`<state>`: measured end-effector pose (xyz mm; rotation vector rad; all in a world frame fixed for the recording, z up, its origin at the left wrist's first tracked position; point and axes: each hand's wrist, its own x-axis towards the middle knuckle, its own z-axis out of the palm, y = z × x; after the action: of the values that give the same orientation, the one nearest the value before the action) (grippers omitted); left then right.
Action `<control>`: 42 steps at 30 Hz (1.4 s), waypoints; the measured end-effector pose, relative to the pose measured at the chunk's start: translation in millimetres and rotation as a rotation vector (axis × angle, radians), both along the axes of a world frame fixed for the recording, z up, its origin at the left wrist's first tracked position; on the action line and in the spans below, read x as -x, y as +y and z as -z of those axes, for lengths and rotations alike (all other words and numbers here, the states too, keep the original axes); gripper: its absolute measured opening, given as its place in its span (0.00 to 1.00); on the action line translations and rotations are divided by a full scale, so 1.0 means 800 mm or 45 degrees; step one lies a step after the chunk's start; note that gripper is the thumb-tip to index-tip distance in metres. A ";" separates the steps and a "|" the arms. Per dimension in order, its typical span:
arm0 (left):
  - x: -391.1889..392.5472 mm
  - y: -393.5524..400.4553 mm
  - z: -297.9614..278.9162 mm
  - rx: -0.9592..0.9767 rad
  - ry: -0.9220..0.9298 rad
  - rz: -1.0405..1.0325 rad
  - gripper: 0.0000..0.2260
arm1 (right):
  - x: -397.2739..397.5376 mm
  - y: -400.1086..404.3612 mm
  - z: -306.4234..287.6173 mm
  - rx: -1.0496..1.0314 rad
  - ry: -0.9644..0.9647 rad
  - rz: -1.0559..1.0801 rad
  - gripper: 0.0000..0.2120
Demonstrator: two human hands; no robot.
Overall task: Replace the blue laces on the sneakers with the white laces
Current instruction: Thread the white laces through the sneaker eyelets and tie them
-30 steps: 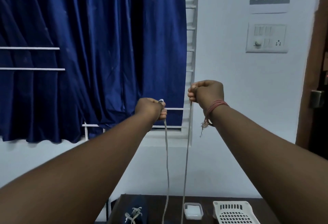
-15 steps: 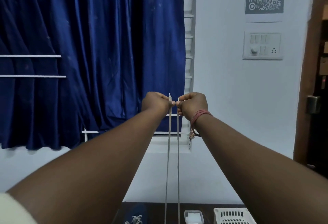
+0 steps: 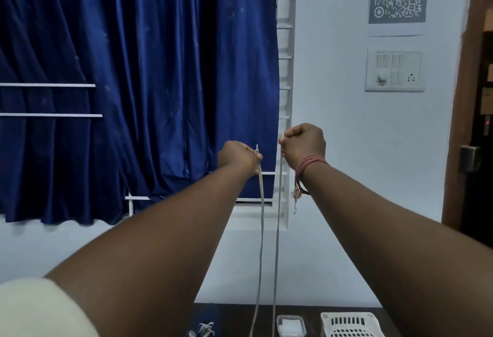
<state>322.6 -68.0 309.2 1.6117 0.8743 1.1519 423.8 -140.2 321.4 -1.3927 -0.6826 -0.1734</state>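
sneaker left of box, basket right.

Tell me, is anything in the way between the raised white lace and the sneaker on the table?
Nothing visible: the two white lace strands, held by the left hand and right hand, hang freely toward the dark table; the navy sneaker lies beside them.

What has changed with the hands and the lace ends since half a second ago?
The right hand moved right and slightly up, away from the left hand, so the two lace ends now hang apart. Both hands still grip their ends; the sneaker stays on the table.
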 end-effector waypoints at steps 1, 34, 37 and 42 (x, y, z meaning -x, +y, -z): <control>0.000 0.001 -0.001 0.033 -0.025 0.010 0.02 | 0.001 0.002 0.004 0.038 -0.024 -0.010 0.07; 0.002 0.023 0.064 -0.255 0.354 -0.070 0.04 | 0.006 0.020 0.086 0.253 -0.005 -0.158 0.09; 0.004 0.038 0.141 -0.249 0.517 -0.126 0.04 | 0.013 0.015 0.148 0.348 0.059 -0.246 0.11; 0.028 0.032 0.287 -0.283 0.748 -0.115 0.09 | 0.030 0.004 0.281 0.573 0.141 -0.406 0.12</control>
<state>300.6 -42.7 79.8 2.1664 1.2312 0.8618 399.6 -137.2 96.5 -1.6808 -0.8741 0.3268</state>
